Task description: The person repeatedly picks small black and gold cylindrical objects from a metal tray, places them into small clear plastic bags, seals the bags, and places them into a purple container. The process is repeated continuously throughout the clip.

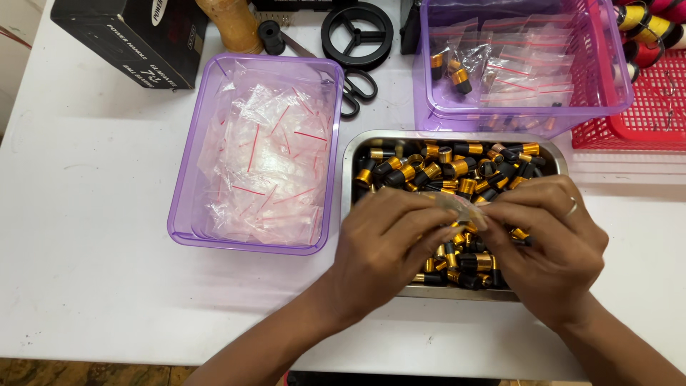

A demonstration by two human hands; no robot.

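small clear bag pinched over tray of parts

head view: a small clear bag (463,211) is held between both hands above a steel tray (347,171) filled with black-and-gold cylindrical parts (457,168). left hand (389,239) fingers are closed on the bag's left edge; right hand (554,239) fingers are pinched on its right edge. a purple tub of empty bags (187,214) is seen left of the tray; a second purple tub (614,93) of filled bags behind it.
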